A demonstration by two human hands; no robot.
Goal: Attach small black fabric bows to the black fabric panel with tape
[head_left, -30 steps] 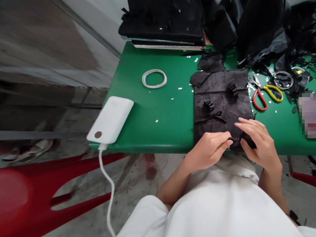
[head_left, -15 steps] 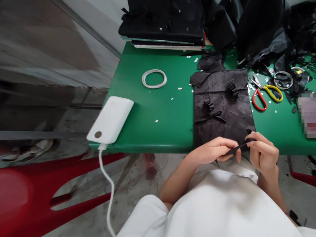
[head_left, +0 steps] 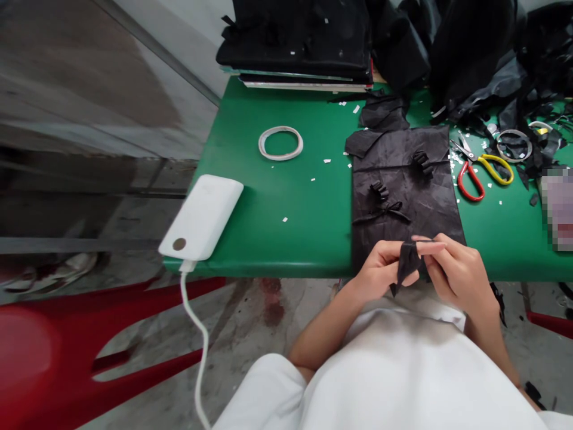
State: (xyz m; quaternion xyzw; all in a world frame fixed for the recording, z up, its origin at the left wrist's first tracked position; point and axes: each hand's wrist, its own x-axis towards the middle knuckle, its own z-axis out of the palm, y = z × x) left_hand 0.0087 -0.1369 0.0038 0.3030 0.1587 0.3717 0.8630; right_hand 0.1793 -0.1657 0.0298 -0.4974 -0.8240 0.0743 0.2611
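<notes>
A black fabric strip (head_left: 407,261) is looped over the index finger of my left hand (head_left: 379,270), with its pointed end hanging below. My left hand is closed on it. My right hand (head_left: 463,272) is also closed, its fingertips pinched against the left index finger where the strip runs; the exact hold is partly hidden. Both hands are just over the near edge of a black fabric piece (head_left: 432,206) spread on the table. On that piece lie two small pleated black bits (head_left: 379,191) and a thin tied black strip (head_left: 385,212).
On the green table (head_left: 250,227) are a white power bank (head_left: 203,215) with a cable, a tape roll (head_left: 280,143), scissors (head_left: 470,161) with red and yellow handles, and white paper scraps. Black fabric (head_left: 295,36) is stacked behind. A red chair (head_left: 58,352) stands left.
My hands have come closer together, the right one moving left. The strip, stretched between them before, now wraps around my left index finger.
</notes>
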